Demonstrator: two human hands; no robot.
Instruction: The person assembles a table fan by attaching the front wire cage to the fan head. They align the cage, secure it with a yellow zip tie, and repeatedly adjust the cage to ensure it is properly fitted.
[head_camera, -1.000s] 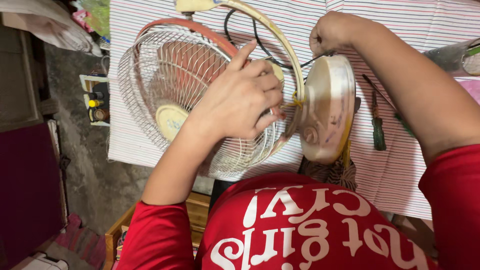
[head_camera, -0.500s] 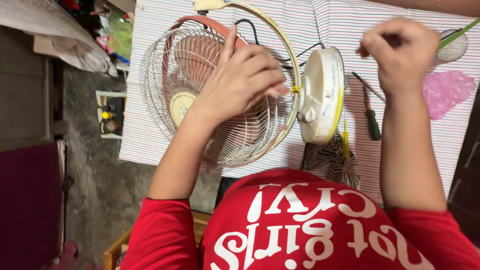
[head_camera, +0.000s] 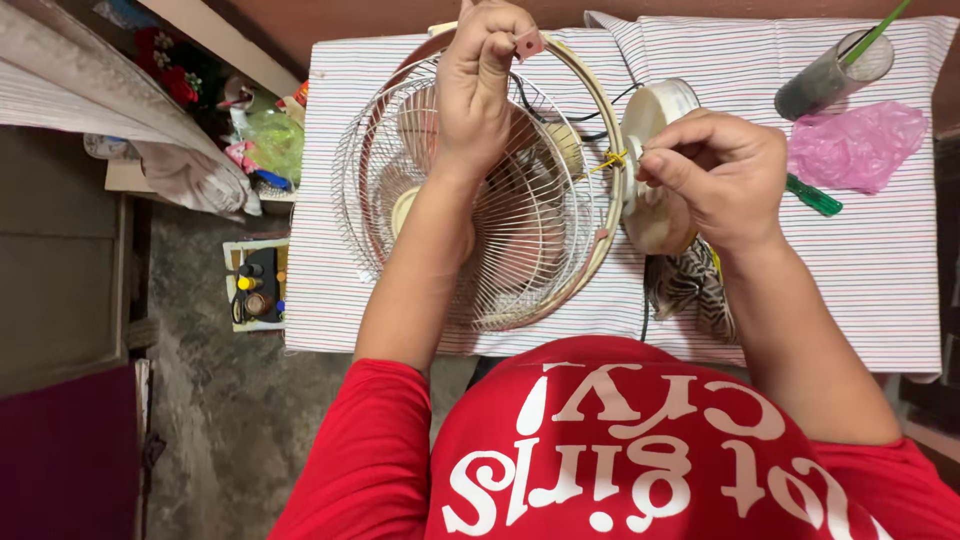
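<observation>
I find striped cloth (head_camera: 880, 280) open at right of frame; the fan cage (head_camera: 480, 200), screwdriver (head_camera: 812, 196) and pink bag (head_camera: 855, 145) obstruct elsewhere.

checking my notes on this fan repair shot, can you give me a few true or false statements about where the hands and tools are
1. The left hand grips the top of the fan's wire guard. True.
2. The right hand holds the green screwdriver. False: the green screwdriver lies on the striped cloth, beside that hand, which is closed at the cream fan base.
3. A yellow tie sits on the guard's rim near the right hand. True.
4. The pink plastic bag lies on the floor. False: the pink bag lies on the cloth, near a cup with a green straw.
5. The fan stands upright. False: it lies on its side.
</observation>
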